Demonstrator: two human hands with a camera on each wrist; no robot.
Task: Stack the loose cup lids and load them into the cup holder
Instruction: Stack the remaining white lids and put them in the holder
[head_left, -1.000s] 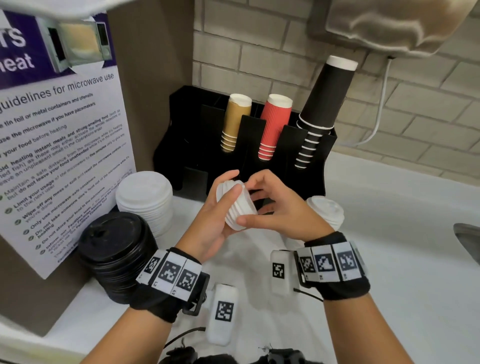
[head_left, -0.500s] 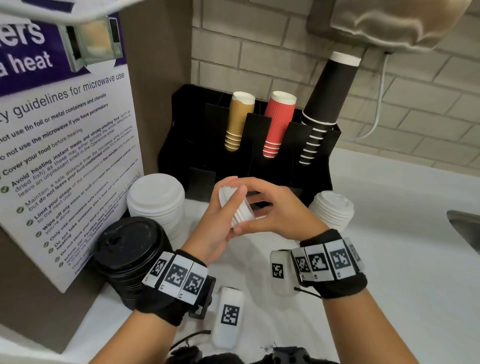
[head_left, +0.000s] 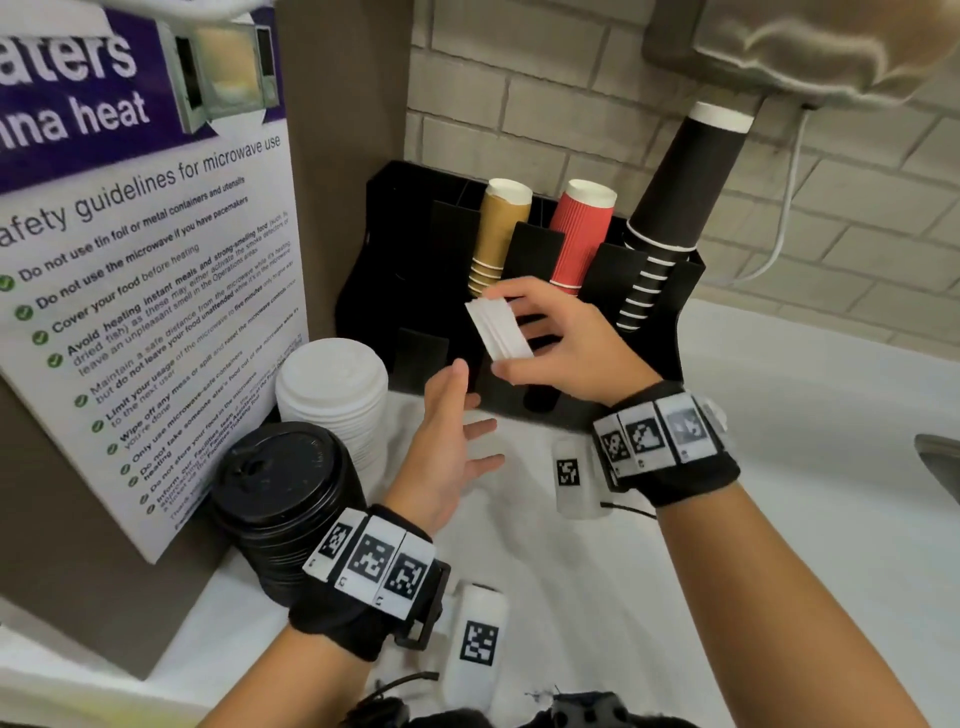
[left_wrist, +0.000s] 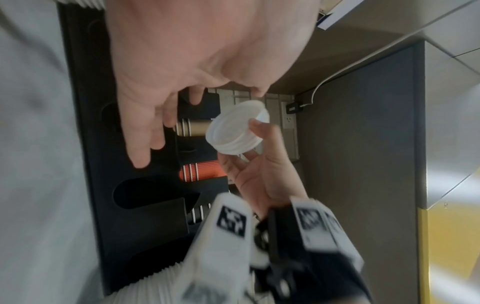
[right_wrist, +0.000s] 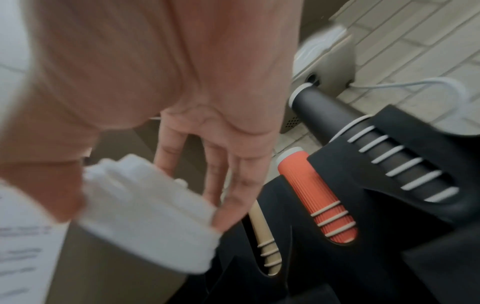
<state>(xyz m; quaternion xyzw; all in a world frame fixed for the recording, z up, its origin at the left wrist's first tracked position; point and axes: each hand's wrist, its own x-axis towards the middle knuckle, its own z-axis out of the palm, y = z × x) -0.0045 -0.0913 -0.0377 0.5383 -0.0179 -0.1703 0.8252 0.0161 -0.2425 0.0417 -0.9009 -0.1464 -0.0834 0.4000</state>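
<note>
My right hand (head_left: 524, 332) grips a small stack of white lids (head_left: 498, 330) on its side, just in front of the black cup holder (head_left: 410, 270). In the left wrist view the lid stack (left_wrist: 237, 130) sits between the thumb and fingers of that hand, and the right wrist view shows the lid stack (right_wrist: 148, 214) blurred. My left hand (head_left: 457, 415) hangs open below the stack with spread fingers, holding nothing. A taller stack of white lids (head_left: 332, 395) and a stack of black lids (head_left: 283, 493) stand at the left on the counter.
The holder carries tan cups (head_left: 498, 234), red cups (head_left: 579, 234) and black cups (head_left: 675, 208), with dark slots (left_wrist: 145, 194) low at its front. A microwave poster (head_left: 140, 249) stands at the left. A brick wall is behind, a sink edge (head_left: 940, 467) at the right.
My left hand has let go of the lid stack and dropped away, opening. My right hand alone has carried the stack up and toward the holder.
</note>
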